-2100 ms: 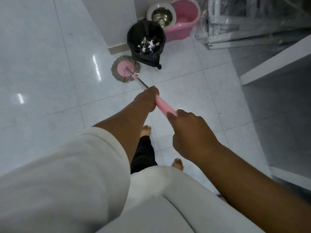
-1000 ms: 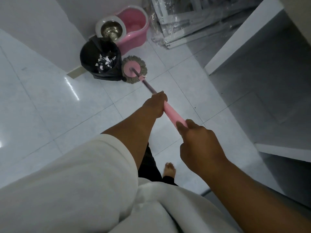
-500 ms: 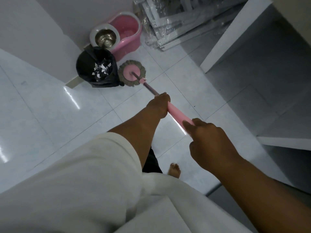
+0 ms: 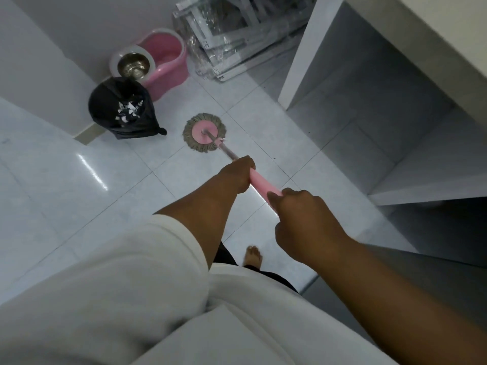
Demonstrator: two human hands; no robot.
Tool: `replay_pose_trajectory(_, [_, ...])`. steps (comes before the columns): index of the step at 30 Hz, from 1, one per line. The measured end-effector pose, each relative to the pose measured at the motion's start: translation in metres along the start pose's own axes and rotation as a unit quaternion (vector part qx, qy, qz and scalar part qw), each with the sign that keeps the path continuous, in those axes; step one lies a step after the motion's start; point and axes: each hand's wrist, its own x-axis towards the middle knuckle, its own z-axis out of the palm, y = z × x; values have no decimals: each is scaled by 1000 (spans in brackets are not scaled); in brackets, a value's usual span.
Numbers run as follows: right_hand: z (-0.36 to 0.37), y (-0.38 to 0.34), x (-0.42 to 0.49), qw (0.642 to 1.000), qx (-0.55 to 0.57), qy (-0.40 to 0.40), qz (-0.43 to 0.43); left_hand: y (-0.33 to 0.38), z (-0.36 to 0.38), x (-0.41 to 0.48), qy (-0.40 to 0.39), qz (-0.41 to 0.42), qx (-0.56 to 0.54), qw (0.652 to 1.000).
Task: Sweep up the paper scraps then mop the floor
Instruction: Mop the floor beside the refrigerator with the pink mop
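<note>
Gripping the mop handle [image 4: 263, 185] with both hands, a person stands barefoot on the white tiled floor [image 4: 66, 185]. The left hand [image 4: 237, 177] is the farther one, its fingers clenched round the far end of the handle's pink part, just where the bare metal shaft begins. The right hand [image 4: 303, 225] is nearer, its fingers wrapped round the near end of the same pink part. The shaft slopes down and away to the left. The round mop head [image 4: 204, 133], a pink disc ringed with grey-brown strands, lies flat on the tiles at mid scene. Left of it stands a black bin bag [image 4: 105, 114], open at the top, with paper scraps [image 4: 129, 110] inside. The mop head and the bag are near each other but apart. Behind the bag, against the wall, sits a pink bucket [image 4: 168, 61] with a steel basket [image 4: 133, 67] at its left end. Plastic-wrapped white frames [image 4: 232, 40] lie right of the bucket, beside a white panel [image 4: 300, 61]. One bare foot [image 4: 253, 256] shows between the arms. A white sleeve [image 4: 105, 285] covers the left upper arm.
</note>
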Motion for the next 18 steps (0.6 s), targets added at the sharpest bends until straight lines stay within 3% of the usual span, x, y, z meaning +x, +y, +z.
replay_pose_trajectory(6, [-3,-9,27,1000,7,12,9,19,-18,11,-26,8,5,1000])
replay_pose_trajectory(12, [-28,-18,90,999,20,33,25,65,-53,56,-21,-17,2,1000])
replay_pose_trajectory(18, [-47,-37,172,998,34,49,20,120,-100,107,10,19,34,999])
